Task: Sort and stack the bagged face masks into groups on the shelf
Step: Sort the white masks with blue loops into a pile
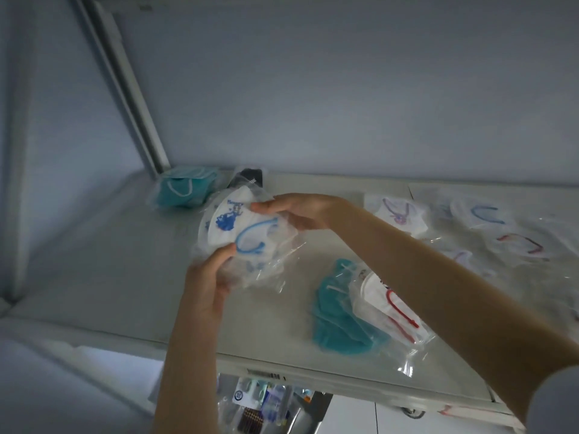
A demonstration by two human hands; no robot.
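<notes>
Bagged mask (232, 222) over the shelf (119, 264).
Pinched at opposite edges by left hand (208, 277), right hand (297, 214); likely light, floppy, slippery.

One head camera, close above, faces forward and down onto the shelf (125, 277).

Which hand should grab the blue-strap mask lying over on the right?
Probably the right hand: it is nearer that mask, while the left hand grips the stack from the other side.
</notes>
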